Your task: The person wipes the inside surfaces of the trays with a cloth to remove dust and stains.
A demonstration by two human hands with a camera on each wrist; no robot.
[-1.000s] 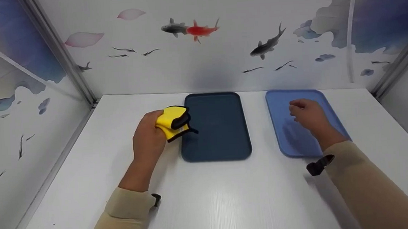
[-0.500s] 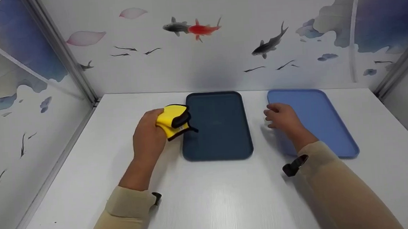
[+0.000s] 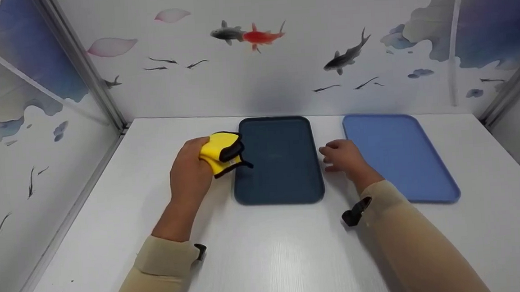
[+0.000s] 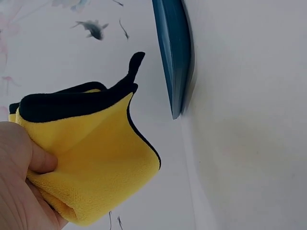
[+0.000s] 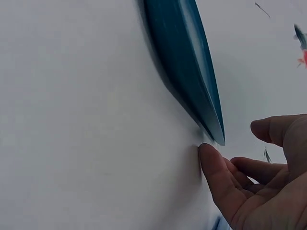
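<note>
A folded yellow cloth [image 3: 219, 152] with black edging is pinched between the thumb and fingers of my left hand [image 3: 189, 173], held above the table by the left edge of the dark teal tray [image 3: 279, 163]. In the left wrist view the cloth [image 4: 96, 158] hangs in soft folds with a black loop sticking up. My right hand [image 3: 344, 158] holds nothing; it is low between the two trays, fingertips close to the dark tray's right edge. The right wrist view has its thumb and fingers apart near the tray's rim [image 5: 192, 72]; whether they touch it I cannot tell.
A light blue tray [image 3: 405, 159] lies at the right, just past my right hand. Both trays lie on the white table [image 3: 266, 254], near the back wall [image 3: 265, 82] printed with fish. Another printed panel [image 3: 26, 156] stands on the left.
My right hand has moved left, from over the blue tray to the gap beside the dark tray, and its fingers have opened. The left hand keeps the cloth in nearly the same place.
</note>
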